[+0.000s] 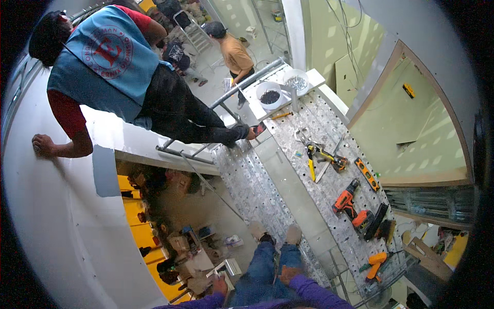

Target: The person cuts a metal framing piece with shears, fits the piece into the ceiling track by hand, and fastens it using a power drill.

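My left hand (219, 285) is low in the view beside my left leg. Its fingers are bent, apparently around something small and pale that I cannot make out. My right hand (292, 274) lies on the thigh of my blue jeans (257, 278), with nothing visible in it. Both my sleeves are purple. My shoes stand on a perforated metal scaffold plank (239, 193). To my right, a higher perforated plank carries an orange-and-black cordless drill (346, 200), an orange screw gun (378, 263), a small orange spirit level (366, 174) and yellow-handled snips (311, 164).
Two white buckets, one of dark screws (269, 96) and one of silvery screws (296, 83), stand at the plank's far end. A co-worker in a blue vest (110, 62) leans on the left wall. The plank's left edge drops to a cluttered floor (206, 232). Scaffold rails (247, 82) cross ahead.
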`<state>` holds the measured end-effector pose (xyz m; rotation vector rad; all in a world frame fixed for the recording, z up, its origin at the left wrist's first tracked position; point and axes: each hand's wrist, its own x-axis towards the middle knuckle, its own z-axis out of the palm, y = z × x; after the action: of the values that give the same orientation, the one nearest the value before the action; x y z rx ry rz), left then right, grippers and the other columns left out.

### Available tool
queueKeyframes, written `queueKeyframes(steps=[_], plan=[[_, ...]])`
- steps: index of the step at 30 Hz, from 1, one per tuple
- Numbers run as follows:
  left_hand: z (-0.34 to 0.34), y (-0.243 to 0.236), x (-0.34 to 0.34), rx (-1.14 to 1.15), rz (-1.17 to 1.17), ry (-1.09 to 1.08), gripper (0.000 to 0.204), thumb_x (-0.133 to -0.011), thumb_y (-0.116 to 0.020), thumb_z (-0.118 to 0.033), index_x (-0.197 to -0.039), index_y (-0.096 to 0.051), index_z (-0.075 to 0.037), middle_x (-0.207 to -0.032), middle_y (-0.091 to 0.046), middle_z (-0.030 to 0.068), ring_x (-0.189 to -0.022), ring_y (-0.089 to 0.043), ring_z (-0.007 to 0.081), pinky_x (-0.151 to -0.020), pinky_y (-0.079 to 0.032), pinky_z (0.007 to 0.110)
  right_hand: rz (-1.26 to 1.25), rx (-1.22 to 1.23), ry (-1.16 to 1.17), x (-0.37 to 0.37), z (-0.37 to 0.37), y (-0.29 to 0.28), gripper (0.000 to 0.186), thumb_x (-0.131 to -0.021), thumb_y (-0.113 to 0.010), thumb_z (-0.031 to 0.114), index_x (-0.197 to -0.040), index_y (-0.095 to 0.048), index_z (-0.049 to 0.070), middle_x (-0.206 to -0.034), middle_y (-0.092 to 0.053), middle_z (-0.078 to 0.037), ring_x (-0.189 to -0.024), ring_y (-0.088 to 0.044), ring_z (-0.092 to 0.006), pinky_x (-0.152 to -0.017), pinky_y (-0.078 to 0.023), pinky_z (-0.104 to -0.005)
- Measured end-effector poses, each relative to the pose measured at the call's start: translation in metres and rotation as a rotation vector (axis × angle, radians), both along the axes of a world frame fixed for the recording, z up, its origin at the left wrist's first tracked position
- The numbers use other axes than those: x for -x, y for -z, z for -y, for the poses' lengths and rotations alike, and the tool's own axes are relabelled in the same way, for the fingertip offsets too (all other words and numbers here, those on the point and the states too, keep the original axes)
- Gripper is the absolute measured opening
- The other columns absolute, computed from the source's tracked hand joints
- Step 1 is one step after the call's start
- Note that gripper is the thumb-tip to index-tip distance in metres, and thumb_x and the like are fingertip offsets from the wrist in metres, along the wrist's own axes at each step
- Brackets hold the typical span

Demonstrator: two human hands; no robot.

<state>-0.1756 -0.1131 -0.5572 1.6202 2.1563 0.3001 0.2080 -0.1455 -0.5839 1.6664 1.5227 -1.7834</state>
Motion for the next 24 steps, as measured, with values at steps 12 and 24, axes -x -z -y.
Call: queueKeyframes(steps=[12, 24], plan=[[-0.041, -0.004, -0.072, 0.257, 0.104, -0.084, 0.039, -0.091, -0.054, -0.026, -0.113, -0.058, 0.006, -0.104, -0.062, 0.0258, -0.095, -0.058, 0.0394, -0.085, -0.043, 0.046, 0.007, -0.051, 0.150, -0.016, -0.027, -0.029, 0.058, -0.087, -0.056, 0.047, -0.125, -0.056, 0.003, -0.122, -0.058, -0.026, -0.112, -0.058, -0.0402, -0.095, -0.046, -0.0524], [-0.250, 0.244, -0.144, -0.360, 0.857, -0.596, 0.032, -0.092, -0.057, -0.026, -0.106, -0.063, 0.002, -0.096, -0.067, 0.0136, -0.085, -0.058, 0.0230, -0.079, -0.045, 0.039, 1.184, -0.893, 0.166, -0.179, -0.343, 0.186, 0.081, -0.083, -0.063, 0.051, -0.151, -0.029, 0.023, -0.148, -0.028, -0.031, -0.138, -0.025, -0.0474, -0.107, -0.031, -0.0542]])
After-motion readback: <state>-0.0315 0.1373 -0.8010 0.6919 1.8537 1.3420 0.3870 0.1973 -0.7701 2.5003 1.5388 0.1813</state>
